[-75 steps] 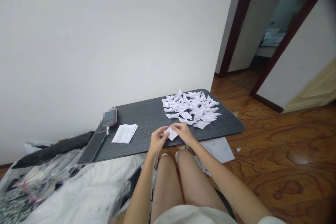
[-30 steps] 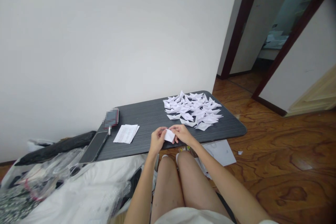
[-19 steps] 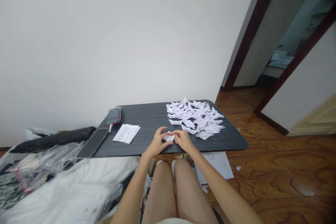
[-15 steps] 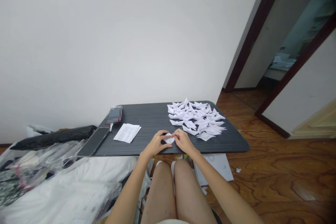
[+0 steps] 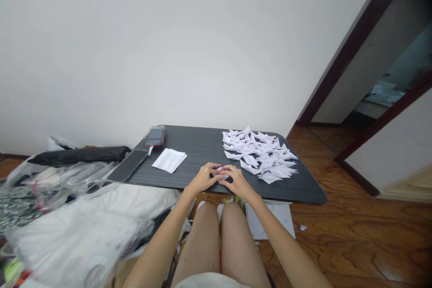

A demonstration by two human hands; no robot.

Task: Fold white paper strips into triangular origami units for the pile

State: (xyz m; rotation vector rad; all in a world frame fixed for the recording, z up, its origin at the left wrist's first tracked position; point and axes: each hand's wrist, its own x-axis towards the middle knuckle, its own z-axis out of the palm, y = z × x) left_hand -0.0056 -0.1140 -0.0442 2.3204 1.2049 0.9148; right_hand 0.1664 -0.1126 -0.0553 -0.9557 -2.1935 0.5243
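Left hand [image 5: 205, 177] and right hand [image 5: 238, 183] arch inward, both pinching a folded paper [image 5: 225, 177] over the near edge of the worktop [image 5: 195, 139], whose dark surface reaches back toward the wall [image 5: 185, 54].

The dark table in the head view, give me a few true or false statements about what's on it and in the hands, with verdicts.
1. The left hand and right hand hold a small folded white paper between them. True.
2. White paper boats crowd the right part of the table. True.
3. The paper boats are spread across the table's left end. False: they are on its right.
4. Flat paper slips lie left of the hands. True.
5. The left hand rests on the flat paper slips. False: it is apart from them.
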